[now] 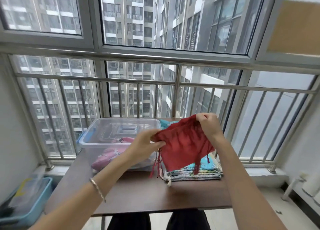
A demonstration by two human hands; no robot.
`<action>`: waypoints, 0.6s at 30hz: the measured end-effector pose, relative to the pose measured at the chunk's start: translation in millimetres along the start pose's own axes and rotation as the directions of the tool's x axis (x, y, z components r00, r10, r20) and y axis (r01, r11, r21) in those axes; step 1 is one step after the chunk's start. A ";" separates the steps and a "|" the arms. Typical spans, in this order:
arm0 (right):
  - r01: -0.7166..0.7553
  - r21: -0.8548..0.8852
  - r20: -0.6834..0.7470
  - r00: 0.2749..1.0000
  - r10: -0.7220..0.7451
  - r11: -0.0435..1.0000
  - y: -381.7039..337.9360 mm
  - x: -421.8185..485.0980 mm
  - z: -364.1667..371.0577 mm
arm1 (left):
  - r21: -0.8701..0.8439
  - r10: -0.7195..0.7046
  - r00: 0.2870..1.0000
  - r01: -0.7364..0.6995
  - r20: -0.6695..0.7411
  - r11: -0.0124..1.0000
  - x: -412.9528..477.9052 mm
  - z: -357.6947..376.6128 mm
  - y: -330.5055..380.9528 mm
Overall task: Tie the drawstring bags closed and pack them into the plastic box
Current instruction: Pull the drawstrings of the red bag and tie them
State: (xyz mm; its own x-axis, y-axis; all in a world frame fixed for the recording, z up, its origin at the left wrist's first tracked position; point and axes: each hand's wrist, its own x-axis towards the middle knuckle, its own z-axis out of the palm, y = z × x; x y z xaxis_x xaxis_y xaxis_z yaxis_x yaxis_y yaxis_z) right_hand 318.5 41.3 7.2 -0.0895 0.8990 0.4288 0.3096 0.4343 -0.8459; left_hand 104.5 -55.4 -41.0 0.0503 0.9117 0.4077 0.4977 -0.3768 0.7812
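Bare table (pixel 147 195) lies free along the lower middle of the frame. At centre left the plastic box (pixel 90 138) has room above its pink bags (pixel 110 153). The red bag (pixel 183 146) hangs over the folded stack (pixel 195 175) at centre right; the railing (pixel 121 81) closes off the far side

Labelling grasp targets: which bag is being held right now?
The red bag, pinched at its top edge by the left hand and right hand. The pink bags lie in the plastic box; the patterned bags lie stacked on the table.
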 end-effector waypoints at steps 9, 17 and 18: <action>-0.262 0.002 0.553 0.804 0.217 0.965 34.6 -21.5 15.4 | 0.205 -0.075 0.993 0.093 -0.089 0.974 -28.9 -60.9 -12.8; -0.238 -0.067 0.509 0.827 0.238 0.969 54.7 -35.2 21.7 | 0.292 -0.082 0.989 0.115 -0.123 0.950 -50.7 -91.1 -24.9; -0.227 -0.062 0.505 0.833 0.227 0.972 58.1 -36.1 20.1 | 0.303 -0.084 0.986 0.124 -0.141 0.945 -52.6 -95.9 -27.7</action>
State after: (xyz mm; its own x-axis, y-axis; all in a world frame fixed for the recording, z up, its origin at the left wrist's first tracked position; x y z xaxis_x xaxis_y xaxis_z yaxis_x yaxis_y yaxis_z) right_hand 320.7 35.2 -63.9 -0.4821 0.8761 0.0053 0.3798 0.2144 -0.8999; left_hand 5.0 -108.6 -38.7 -0.1140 0.9081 0.4029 0.7390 -0.1936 0.6453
